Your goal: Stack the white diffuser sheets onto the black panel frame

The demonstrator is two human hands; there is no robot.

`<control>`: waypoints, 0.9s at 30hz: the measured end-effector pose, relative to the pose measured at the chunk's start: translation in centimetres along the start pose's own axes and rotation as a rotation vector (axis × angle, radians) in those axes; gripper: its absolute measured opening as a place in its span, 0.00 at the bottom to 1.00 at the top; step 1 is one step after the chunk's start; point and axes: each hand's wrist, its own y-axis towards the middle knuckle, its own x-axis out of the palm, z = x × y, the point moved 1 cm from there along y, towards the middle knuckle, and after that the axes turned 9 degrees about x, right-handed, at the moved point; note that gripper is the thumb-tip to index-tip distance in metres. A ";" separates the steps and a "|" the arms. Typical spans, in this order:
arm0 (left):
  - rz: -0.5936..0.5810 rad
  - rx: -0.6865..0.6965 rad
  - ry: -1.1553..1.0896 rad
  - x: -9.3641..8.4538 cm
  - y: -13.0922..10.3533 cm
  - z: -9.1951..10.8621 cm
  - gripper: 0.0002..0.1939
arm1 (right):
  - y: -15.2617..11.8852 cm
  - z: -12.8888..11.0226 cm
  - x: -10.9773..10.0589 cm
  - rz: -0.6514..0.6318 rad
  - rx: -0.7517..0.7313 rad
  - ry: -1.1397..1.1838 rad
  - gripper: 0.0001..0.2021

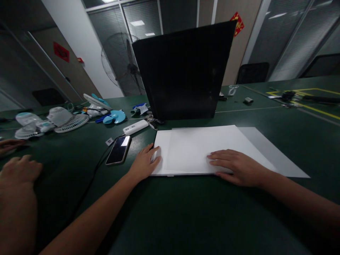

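A stack of white sheets [191, 148] lies flat on the dark green table, its dark edge showing at the upper left. At its left edge rests my left hand [143, 163], fingers apart and fingertips on the paper. My right hand [235, 166] lies flat on the right part of the sheet, fingers stretched toward the middle, holding nothing. Under the right side a greyer white sheet [273, 152] sticks out at an angle. Just behind the paper a large black panel [186, 74] stands upright, leaning slightly back.
Left of my left hand lie a phone [118, 150], a white power bank [136, 127] and a black cable [92, 173]. Farther left are fan parts [71, 123] and blue blades [114, 117]. Another person's hand [20, 170] rests at far left. A clear cup [233, 90] stands behind.
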 end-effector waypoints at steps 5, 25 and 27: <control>-0.012 -0.004 0.001 0.0 0.0 -0.1 0.32 | 0.1 0.1 -0.1 -0.003 0.004 0.040 0.25; -0.009 0.024 0.013 0.0 -0.1 0.0 0.32 | -3.9 13.0 -1.5 0.028 1.164 -0.233 0.48; -0.015 0.025 0.002 0.0 -0.2 0.0 0.33 | -3.3 11.8 -1.2 0.049 1.111 -0.231 0.48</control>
